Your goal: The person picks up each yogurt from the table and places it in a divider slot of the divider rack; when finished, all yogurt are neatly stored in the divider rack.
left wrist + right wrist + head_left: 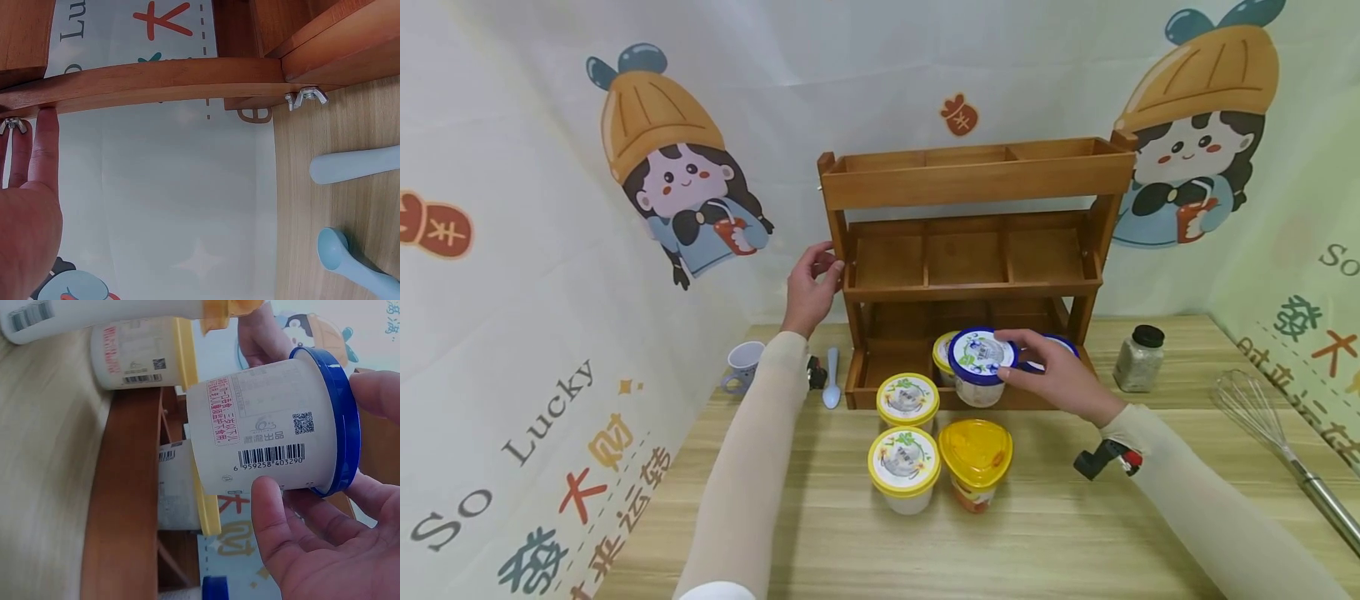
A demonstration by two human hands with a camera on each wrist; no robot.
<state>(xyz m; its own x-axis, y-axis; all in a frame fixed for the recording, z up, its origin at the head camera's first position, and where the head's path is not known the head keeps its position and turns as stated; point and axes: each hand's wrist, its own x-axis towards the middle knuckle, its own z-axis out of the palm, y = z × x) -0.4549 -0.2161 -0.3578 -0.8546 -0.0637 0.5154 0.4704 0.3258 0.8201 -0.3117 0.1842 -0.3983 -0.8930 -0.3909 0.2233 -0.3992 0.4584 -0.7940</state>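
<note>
My right hand (pixel 1060 379) grips a white cup with a blue lid (pixel 983 354) just in front of the wooden rack's bottom shelf; the right wrist view shows thumb and fingers around this cup (pixel 269 425). On that shelf sit a yellow-lidded cup (pixel 943 354) and, partly behind my right hand, another blue-lidded cup (pixel 1063 343). The fingers of my left hand (pixel 812 287) touch the left side post of the rack (pixel 977 187), near a wing nut (pixel 12 125) in the left wrist view. Two yellow-lidded cups (pixel 904 461) and a yellow-topped cup (pixel 976 454) stand before the rack.
At the left are a mug (pixel 745 362) and a light blue spoon (pixel 831 379). A black-lidded jar (pixel 1140 358) stands right of the rack, with a whisk (pixel 1292 458) farther right. Printed cloth (pixel 865 75) hangs behind and at both sides.
</note>
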